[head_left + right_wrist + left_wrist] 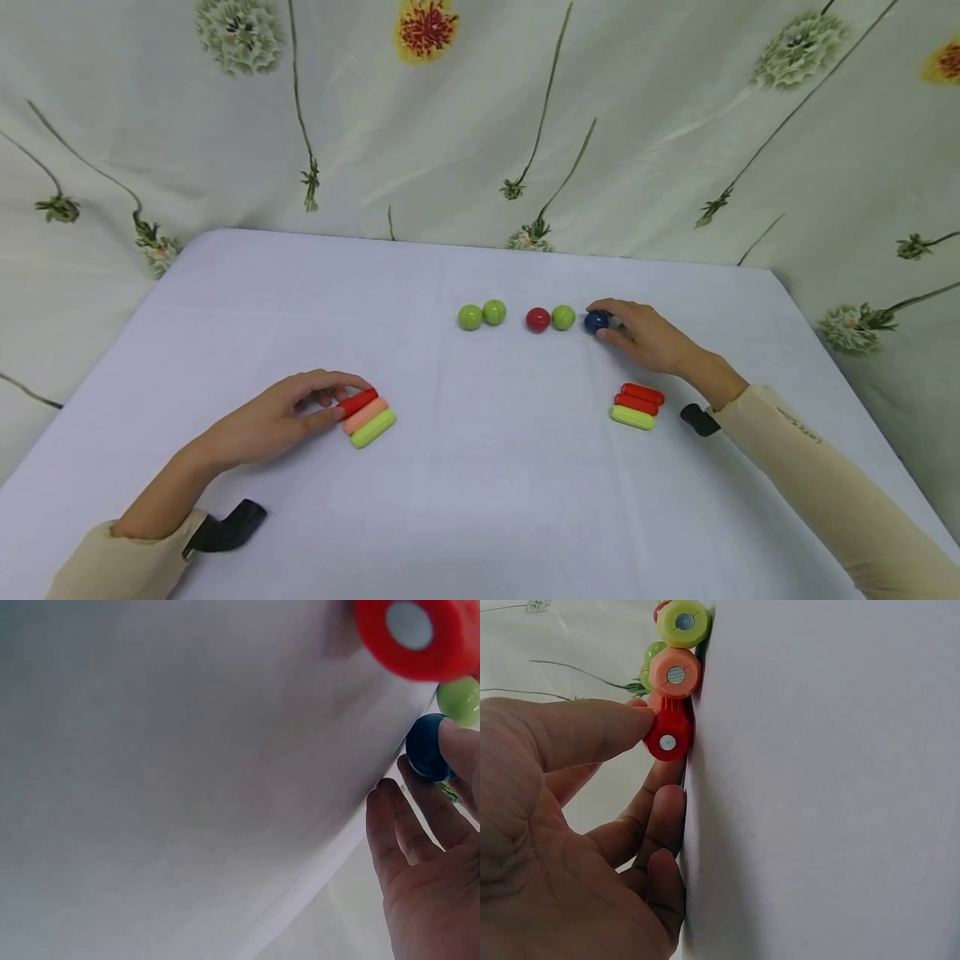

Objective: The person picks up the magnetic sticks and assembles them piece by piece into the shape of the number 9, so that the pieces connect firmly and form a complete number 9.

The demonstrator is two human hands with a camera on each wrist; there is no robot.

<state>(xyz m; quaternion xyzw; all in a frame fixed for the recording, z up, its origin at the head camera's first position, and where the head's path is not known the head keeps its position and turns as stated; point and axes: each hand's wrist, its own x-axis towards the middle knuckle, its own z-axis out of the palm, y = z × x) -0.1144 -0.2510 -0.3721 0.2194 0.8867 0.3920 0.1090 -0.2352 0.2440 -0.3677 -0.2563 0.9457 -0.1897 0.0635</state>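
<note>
My left hand (pixel 281 417) pinches a short red plastic rod (pixel 357 403) between thumb and index finger. That rod lies against an orange rod (pixel 365 416), with a yellow-green rod (pixel 373 428) on the near side. In the left wrist view, round metal discs show at the ends of the red rod (pixel 667 741) and its neighbours. At the back right, my right hand (pixel 647 335) holds a dark blue ball (pixel 596 322) between thumb and fingers. The right wrist view shows the thumb on the blue ball (pixel 426 747), other fingers stretched along the cloth.
Left of the blue ball stand a green ball (pixel 563 317), a red ball (pixel 537 320) and two more green balls (pixel 470 317). Two red rods (pixel 642 393) and a yellow-green rod (pixel 632 417) lie together near my right forearm. A white cloth (pixel 480 500) covers the table.
</note>
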